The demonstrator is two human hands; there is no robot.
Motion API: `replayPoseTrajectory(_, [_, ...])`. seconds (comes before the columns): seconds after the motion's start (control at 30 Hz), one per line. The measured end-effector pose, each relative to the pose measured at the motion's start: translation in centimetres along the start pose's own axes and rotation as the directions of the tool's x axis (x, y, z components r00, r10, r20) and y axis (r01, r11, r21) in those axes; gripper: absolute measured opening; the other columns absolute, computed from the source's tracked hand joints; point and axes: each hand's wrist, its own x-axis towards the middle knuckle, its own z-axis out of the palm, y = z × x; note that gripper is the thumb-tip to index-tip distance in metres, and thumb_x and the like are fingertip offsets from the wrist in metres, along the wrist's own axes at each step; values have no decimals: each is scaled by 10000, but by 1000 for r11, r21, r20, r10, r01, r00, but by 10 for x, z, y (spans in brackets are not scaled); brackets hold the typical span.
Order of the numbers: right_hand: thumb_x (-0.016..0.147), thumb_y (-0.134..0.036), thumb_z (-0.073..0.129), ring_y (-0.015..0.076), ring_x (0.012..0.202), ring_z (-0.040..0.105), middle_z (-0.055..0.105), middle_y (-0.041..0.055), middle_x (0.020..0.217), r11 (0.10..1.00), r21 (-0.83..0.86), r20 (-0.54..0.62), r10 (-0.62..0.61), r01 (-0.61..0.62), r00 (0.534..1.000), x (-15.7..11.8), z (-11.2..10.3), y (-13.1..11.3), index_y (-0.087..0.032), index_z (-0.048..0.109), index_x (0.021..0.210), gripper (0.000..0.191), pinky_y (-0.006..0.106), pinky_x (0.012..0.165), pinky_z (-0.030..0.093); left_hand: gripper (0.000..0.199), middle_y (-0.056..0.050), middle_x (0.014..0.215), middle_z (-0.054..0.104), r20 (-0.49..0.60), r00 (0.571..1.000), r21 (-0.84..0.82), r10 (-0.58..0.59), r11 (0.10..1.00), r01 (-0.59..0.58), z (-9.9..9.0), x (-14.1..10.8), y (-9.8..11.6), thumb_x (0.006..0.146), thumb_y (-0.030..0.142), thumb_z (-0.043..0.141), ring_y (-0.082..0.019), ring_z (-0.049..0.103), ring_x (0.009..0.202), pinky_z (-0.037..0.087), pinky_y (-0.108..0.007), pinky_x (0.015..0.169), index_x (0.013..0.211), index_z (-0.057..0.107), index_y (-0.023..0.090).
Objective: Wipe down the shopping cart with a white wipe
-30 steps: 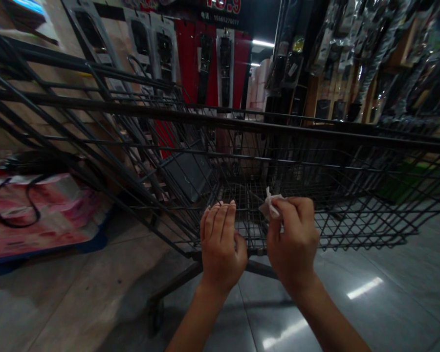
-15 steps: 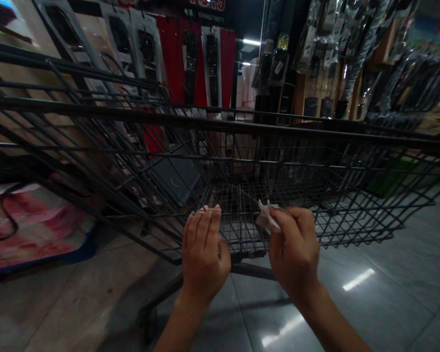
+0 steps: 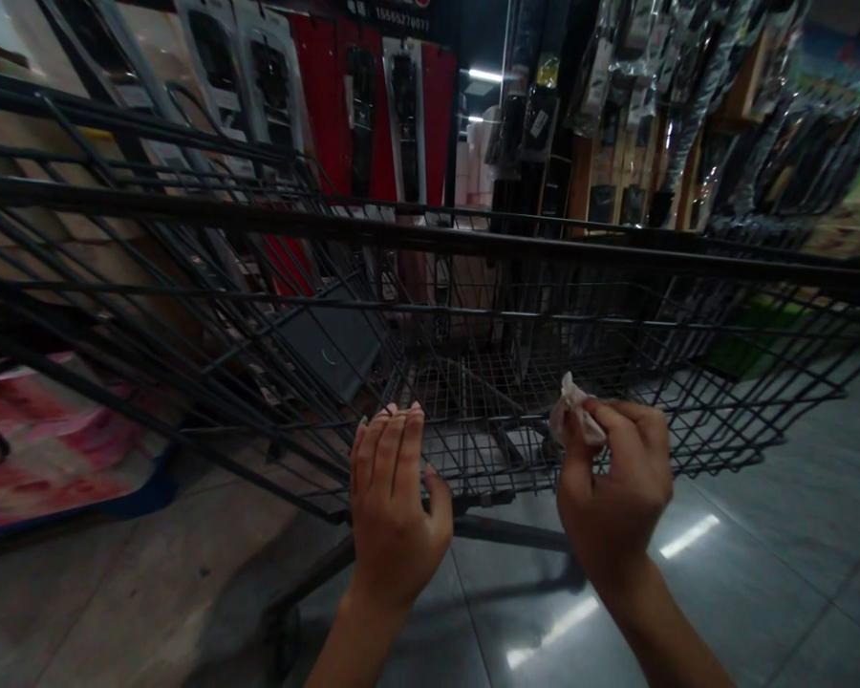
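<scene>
A dark metal shopping cart (image 3: 516, 245) stands sideways right in front of me. My left hand (image 3: 397, 497) is at the lower wires of its side, back of the hand towards me. Its fingers are stretched out side by side and the thumb stands apart; whether the fingertips touch the wire I cannot tell. Pinched between the thumb and fingers of my right hand (image 3: 620, 483) is a crumpled whitish tissue (image 3: 573, 416), close to the side wires farther right. The palm sides of both hands are mostly hidden.
Behind the cart hang packaged goods (image 3: 405, 124) on red panels and racks. A grey flat panel (image 3: 333, 339) shows through the wires. At left lies a pink-patterned pack (image 3: 50, 449) on a blue base. Below are a cart wheel (image 3: 281, 635) and the tiled floor (image 3: 752, 573).
My right hand has moved to the right along the cart's side with the tissue in it. My left hand has stayed nearly in place. The view has shifted slightly.
</scene>
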Motion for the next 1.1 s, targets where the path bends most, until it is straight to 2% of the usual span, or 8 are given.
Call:
replayPoseTrajectory(0.13, [859,-88,511,158,801,546,521,37,855,998,15,33,62,-62,998,-7,1,-4,-169,574,924,122,312,701,497,735,-156,1274,565,7,999,-13,-42,999,42,-1,0,6,774,86,550,-313,454,1286,423,-536,1038,1456,287,150])
replayPoseTrajectory(0.33, [871,-61,471,163,826,558,518,50,905,986,148,149,52,-74,987,-25,1,-21,-187,544,988,186,315,683,518,758,-175,1292,547,29,998,1,-53,999,53,-2,0,7,774,101,556,-331,435,1301,418,-553,1037,1469,256,137])
replayPoseTrajectory(0.4, [874,-46,451,153,828,560,518,48,918,979,193,163,36,-67,986,-23,1,-28,-189,542,1004,214,305,689,523,765,-181,1285,550,36,999,14,-32,999,32,-2,0,5,767,86,560,-329,434,1300,422,-539,1037,1469,255,120])
replayPoseTrajectory(0.47, [874,-52,466,143,829,555,520,42,917,976,215,128,10,-38,992,-15,1,-34,-186,552,1003,204,293,695,524,769,-184,1279,552,43,999,23,-6,1000,5,-3,-1,3,763,76,565,-324,433,1300,423,-522,1040,1467,257,105])
replayPoseTrajectory(0.6, [882,-57,473,135,832,550,520,43,918,978,209,104,-34,11,994,-2,8,-39,-172,563,1016,199,285,694,532,793,-172,1281,557,39,999,34,16,999,-18,-3,-2,1,767,71,568,-309,439,1299,423,-512,1044,1480,225,122])
replayPoseTrajectory(0.8, [882,-43,452,138,829,559,529,50,925,980,200,135,-39,12,990,-11,13,-27,-170,563,1039,231,300,690,545,771,-150,1259,593,17,999,37,48,998,-49,-4,0,-2,777,66,560,-293,481,1270,447,-492,1024,1476,246,144])
replayPoseTrajectory(0.97, [869,-51,462,156,831,562,524,56,918,990,140,105,-25,10,994,-18,2,-10,-171,568,1040,234,317,694,538,755,-149,1260,593,21,998,25,51,998,-52,-2,1,-3,777,70,552,-289,478,1274,448,-481,1024,1470,262,144])
replayPoseTrajectory(1.1, [857,-53,494,153,796,557,525,40,884,998,42,68,33,-36,997,-15,-12,6,-184,582,978,198,308,675,518,767,-142,1258,585,-13,1000,73,0,997,1,2,-2,1,781,101,567,-294,477,1265,373,-537,1075,1476,251,174])
